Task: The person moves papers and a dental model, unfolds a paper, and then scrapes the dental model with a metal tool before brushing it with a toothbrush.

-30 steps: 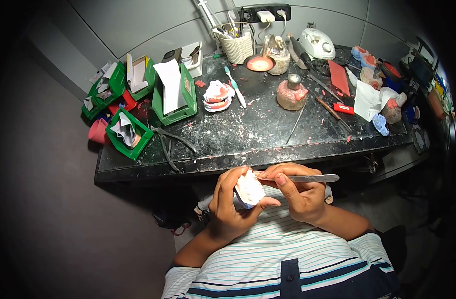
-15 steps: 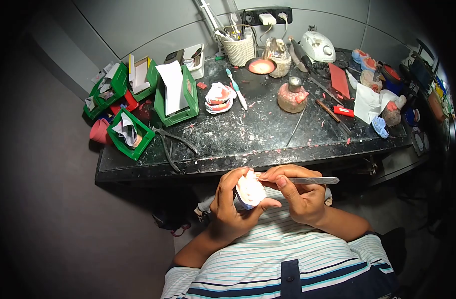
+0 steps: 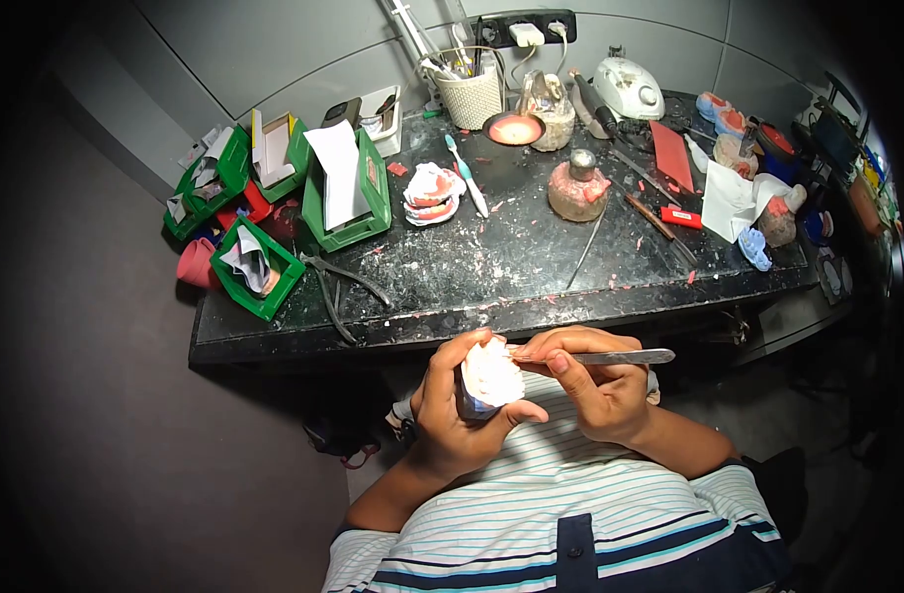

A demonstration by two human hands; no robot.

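In my left hand (image 3: 452, 405) is a plaster dental model (image 3: 492, 374), pale on top with a dark blue base, its surface washed out by bright light. My fingers wrap its far side and the thumb lies along the near edge. My right hand (image 3: 600, 385) pinches a slim metal carving tool (image 3: 625, 357), its broad flat end sticking out to the right. The tool's working tip points left and is at the model's right edge; whether it touches is hard to make out. Both hands are in front of the bench edge, above my lap.
The black bench (image 3: 442, 267) carries pliers (image 3: 335, 292), green bins (image 3: 348, 212), another dental model (image 3: 432, 194), a toothbrush (image 3: 467, 176) and a spirit burner (image 3: 577, 186). Further right lie a wooden-handled knife (image 3: 659, 227), a red wax sheet (image 3: 672, 156) and a white machine (image 3: 629, 91).
My left hand has tilted the dental model slightly, so more of its dark blue base shows. The right hand and the carving tool have hardly moved.
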